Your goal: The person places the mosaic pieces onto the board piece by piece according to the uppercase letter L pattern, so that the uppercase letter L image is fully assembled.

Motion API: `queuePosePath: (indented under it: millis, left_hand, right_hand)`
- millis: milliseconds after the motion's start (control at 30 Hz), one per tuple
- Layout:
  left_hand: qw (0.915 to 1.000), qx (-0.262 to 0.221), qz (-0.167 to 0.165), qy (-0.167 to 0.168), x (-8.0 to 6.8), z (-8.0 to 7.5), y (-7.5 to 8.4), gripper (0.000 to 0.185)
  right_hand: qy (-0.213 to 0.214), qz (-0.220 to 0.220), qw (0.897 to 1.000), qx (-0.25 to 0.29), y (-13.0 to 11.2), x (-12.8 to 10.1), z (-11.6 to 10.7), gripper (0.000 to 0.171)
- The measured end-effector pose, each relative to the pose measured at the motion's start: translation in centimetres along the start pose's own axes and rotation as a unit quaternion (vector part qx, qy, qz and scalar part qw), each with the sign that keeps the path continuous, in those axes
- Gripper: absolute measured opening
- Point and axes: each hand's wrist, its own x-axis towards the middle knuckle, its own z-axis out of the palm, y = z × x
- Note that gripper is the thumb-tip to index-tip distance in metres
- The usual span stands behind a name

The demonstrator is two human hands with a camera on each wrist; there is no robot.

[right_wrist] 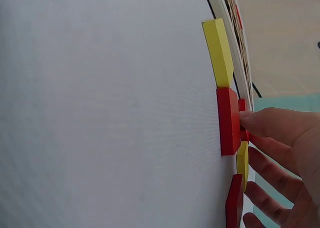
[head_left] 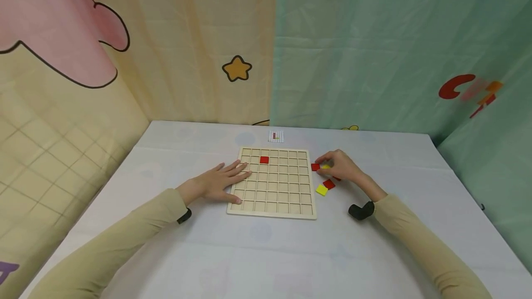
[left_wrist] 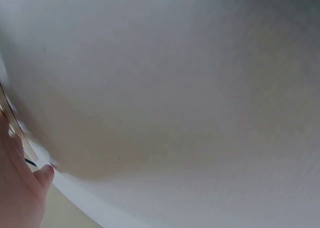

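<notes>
My left hand (head_left: 220, 182) lies spread over the left edge of a wooden grid board (head_left: 272, 216), fingers straight. One red tile (head_left: 264, 160) sits in a cell of the board's upper part. Just off the board's right side, my right hand (head_left: 338, 166) pinches another red tile (head_left: 315, 167) between thumb and index finger. Under and beside this hand lie a yellow tile (right_wrist: 242, 160) and a red tile (right_wrist: 234, 203), both partly hidden in the head view. Closer to me are a second yellow tile (head_left: 322, 190) and a red tile (head_left: 329, 184), touching each other.
A small card (head_left: 276, 136) printed with a coloured grid lies behind the board. The white-covered table (head_left: 266, 257) meets hanging curtains (head_left: 357, 50) at its back edge. Black bands (head_left: 361, 211) are worn at both wrists.
</notes>
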Motion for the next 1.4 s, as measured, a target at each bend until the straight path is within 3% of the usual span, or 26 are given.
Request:
queuePosePath:
  millis: [200, 467, 700, 1100, 1400]
  left_hand:
    - [1.0, 0.002, -0.001, 0.0, -0.2, 0.2, 0.0, 0.089]
    - [1.0, 0.005, -0.008, -0.003, 0.0, 0.7, -0.3, 0.09]
    - [0.9999, 0.003, -0.01, -0.007, 0.1, 0.4, -0.3, 0.09]
    - [1.0, 0.001, -0.007, -0.006, 0.1, 0.3, -0.2, 0.09]
    - [0.9999, 0.006, -0.006, -0.006, 0.1, 0.1, -0.2, 0.09]
  right_hand:
    - [-0.001, -0.022, 1.0, -0.009, -0.1, -0.1, 0.0, 0.024]
    - [0.018, -0.007, 0.996, -0.085, -0.7, 0.0, 0.0, 0.02]
    - [0.04, 0.009, 0.993, -0.113, -1.0, 0.2, -0.2, 0.023]
    - [0.092, 0.022, 0.991, -0.094, -2.7, 0.4, 0.5, 0.028]
    - [0.092, 0.033, 0.993, -0.069, -4.8, 0.9, 1.0, 0.03]
